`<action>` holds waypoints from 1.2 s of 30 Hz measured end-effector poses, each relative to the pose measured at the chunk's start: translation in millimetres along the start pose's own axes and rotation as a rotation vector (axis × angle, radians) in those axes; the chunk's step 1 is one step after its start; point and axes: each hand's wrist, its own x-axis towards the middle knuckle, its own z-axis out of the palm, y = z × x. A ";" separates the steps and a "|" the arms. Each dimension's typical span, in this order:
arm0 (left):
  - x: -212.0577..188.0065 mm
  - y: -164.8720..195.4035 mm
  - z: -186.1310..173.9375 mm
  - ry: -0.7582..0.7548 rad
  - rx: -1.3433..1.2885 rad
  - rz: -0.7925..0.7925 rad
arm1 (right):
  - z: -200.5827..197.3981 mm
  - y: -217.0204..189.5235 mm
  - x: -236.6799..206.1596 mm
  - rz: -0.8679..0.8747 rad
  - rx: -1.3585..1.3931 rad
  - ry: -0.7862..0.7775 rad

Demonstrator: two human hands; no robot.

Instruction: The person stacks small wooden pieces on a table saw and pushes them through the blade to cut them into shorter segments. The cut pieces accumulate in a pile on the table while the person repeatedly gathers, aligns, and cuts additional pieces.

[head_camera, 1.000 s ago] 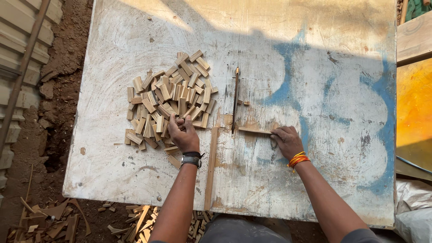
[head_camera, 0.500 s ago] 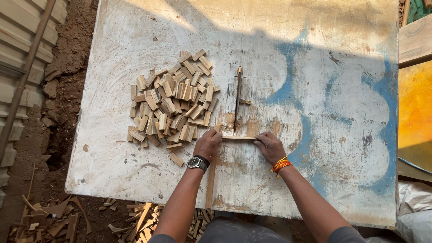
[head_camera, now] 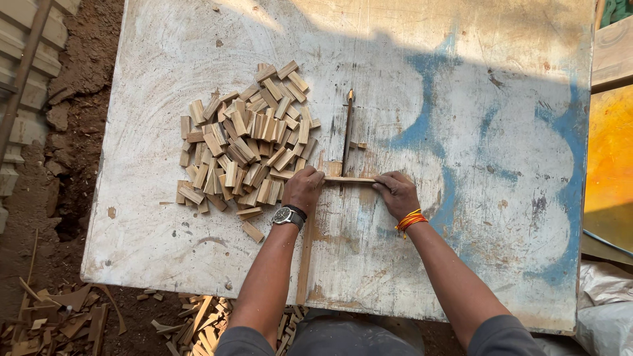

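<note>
The left hand (head_camera: pixel 303 189) and the right hand (head_camera: pixel 395 193) hold one thin wooden strip (head_camera: pixel 349 179) between them, flat on the counter (head_camera: pixel 461 132). The strip lies crosswise, running from 9 o'clock to 3 o'clock, a little below the middle of the counter. The left hand's grip is closed on the strip's left end, fingers curled over it. The right hand's grip is closed on the right end, fingertips pressing down on it.

A dark narrow blade (head_camera: pixel 347 132) stands at 12 o'clock from the strip, its lower end meeting the strip near the middle; whether it cuts into the wood cannot be told. A small wood block (head_camera: pixel 333 168) sits just beside the blade, touching the strip's upper edge.

At 10 o'clock from the left hand lies a heap of short wood pieces (head_camera: pixel 247 138), its lower edge just beside the knuckles. One loose piece (head_camera: pixel 252 231) lies at 8 o'clock from that hand. A long wooden slat (head_camera: pixel 304 257) runs toward 6 o'clock beneath the left wrist, which wears a watch (head_camera: pixel 288 215). The right wrist carries an orange thread band (head_camera: pixel 410 220). Wood scraps (head_camera: pixel 66 316) litter the ground at 7 o'clock.
</note>
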 end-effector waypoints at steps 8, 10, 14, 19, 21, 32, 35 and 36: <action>-3.4 11.1 1.2 0.244 -0.056 -0.110 | -5.9 -4.0 -4.4 0.084 -0.012 0.014; -7.5 9.6 -7.2 0.368 -0.181 -0.224 | -8.1 -6.7 -9.8 0.119 0.029 0.079; -25.5 3.8 -30.6 0.703 -0.355 -0.655 | -17.5 -8.3 -35.3 0.116 0.030 -0.032; -70.1 17.1 -26.2 0.172 -0.225 -0.327 | -4.2 -26.5 -81.6 -0.095 0.041 -0.082; -77.5 22.0 -13.7 -0.053 -0.143 -0.061 | 11.5 -32.0 -83.9 0.011 0.085 -0.050; -38.5 -2.2 7.4 -0.039 -0.037 -0.003 | 33.8 -18.4 -38.4 0.161 0.195 -0.035; -18.7 -6.1 11.6 -0.025 -0.027 -0.013 | 36.4 -9.2 -16.4 0.172 0.130 -0.041; -13.3 -7.7 12.8 -0.029 -0.016 -0.014 | 36.8 -5.7 -7.8 0.167 0.104 -0.045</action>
